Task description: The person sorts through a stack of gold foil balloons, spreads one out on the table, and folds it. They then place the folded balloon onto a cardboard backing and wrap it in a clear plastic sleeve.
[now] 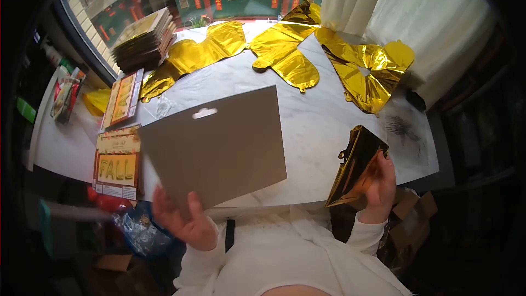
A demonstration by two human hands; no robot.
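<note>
A plain grey-brown cardboard sheet (219, 145) with a hang hole near its top edge is in front of me, over the near part of the table. My left hand (183, 222) is at its lower left edge, fingers apart and slightly blurred; whether they touch the card I cannot make out. In my right hand (379, 186) is a folded gold foil balloon (356, 167), gripped by its right side near the table's front edge. Flat gold foil balloons lie farther back: a curved one (208, 49), a branched one (285, 55) and a looped one (367, 71).
A tall stack of card packages (143, 38) stands at the back left. Closer are more packages, one labelled FALL (116, 167). White curtains (422, 22) hang at the right. Below the table are a blue bag (145, 230) of clear plastic and cardboard boxes (413, 216).
</note>
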